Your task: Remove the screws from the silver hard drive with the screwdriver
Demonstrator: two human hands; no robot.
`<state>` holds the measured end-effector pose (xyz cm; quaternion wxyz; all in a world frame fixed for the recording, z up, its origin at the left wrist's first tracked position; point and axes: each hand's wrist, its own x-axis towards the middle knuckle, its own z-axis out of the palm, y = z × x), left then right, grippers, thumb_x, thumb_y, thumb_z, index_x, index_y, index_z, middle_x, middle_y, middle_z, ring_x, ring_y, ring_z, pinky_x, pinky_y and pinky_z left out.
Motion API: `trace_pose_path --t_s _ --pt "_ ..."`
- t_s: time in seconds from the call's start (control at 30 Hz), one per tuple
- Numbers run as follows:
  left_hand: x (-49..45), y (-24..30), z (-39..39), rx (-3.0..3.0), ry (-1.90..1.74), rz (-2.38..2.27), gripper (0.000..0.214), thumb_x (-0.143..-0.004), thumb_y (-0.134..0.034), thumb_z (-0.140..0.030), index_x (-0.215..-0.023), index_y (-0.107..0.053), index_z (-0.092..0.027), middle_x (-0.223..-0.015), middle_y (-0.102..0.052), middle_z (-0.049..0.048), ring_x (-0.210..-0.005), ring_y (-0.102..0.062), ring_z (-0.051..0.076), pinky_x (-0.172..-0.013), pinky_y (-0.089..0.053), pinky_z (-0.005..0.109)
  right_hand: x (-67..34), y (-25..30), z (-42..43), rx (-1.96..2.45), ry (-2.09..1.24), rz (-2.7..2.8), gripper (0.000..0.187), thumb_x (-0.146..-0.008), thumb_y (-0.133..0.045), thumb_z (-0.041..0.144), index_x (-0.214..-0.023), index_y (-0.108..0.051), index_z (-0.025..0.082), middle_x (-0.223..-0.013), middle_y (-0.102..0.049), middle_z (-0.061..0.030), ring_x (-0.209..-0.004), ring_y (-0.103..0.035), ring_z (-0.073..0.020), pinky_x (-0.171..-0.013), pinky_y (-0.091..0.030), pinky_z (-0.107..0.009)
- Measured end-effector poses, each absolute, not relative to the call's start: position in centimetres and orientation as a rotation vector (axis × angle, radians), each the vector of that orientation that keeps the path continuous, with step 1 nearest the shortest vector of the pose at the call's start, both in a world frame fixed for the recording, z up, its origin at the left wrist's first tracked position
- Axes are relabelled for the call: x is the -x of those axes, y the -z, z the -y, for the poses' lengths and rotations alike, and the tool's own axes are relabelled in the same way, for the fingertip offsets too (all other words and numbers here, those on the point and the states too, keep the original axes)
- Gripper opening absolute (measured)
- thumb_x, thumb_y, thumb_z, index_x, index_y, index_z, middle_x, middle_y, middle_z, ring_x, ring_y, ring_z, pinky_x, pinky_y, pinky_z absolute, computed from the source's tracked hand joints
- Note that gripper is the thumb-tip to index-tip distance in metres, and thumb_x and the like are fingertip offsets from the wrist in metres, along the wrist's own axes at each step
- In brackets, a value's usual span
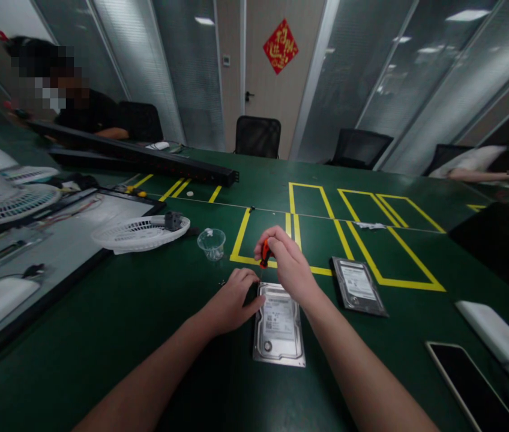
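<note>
A silver hard drive lies flat on the green table, its labelled face up. My right hand is closed around a small orange-and-black screwdriver, held upright with its tip at the drive's far left corner. My left hand rests at the drive's left edge, thumb over the edge and fingers near the screwdriver tip; whether it pinches anything small is hidden. A few tiny dark bits, perhaps screws, lie just left of those fingers. To the right sits a second hard drive, label up.
A clear plastic cup stands left of my hands. White fan grilles and a flat panel fill the left side. A long black bar lies behind. At right are a phone and a white device. Two people sit across.
</note>
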<state>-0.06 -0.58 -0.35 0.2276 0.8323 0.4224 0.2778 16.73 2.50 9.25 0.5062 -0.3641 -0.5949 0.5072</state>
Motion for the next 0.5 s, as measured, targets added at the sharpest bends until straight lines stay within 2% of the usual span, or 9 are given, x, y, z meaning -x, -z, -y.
trace_pose_path --t_s 0.33,0.5 --pt "-0.04 0.12 0.59 -2.292 -0.747 -1.18 0.027 -0.097 -0.069 -0.025 -0.123 -0.064 -0.021 -0.128 -0.064 0.0118 -0.124 -0.058 0.031 -0.111 -0.052 0.052 -16.53 -9.24 -2.3 0.924 -1.134 1.511 0.025 -0.104 -0.051 0.043 -0.09 -0.059 0.024 -0.075 -0.062 0.002 -0.074 -0.061 -0.016 -0.071 -0.046 -0.031" --pt "-0.06 0.06 0.64 -2.288 -0.757 -1.175 0.026 -0.097 -0.069 -0.026 -0.122 -0.065 -0.021 -0.126 -0.065 0.0115 -0.121 -0.059 0.031 -0.109 -0.053 0.051 -16.17 -9.18 -2.15 0.917 -1.179 1.424 0.024 -0.099 -0.061 0.047 -0.093 -0.059 0.024 -0.081 -0.065 0.0008 -0.078 -0.063 -0.0165 -0.071 -0.048 -0.03"
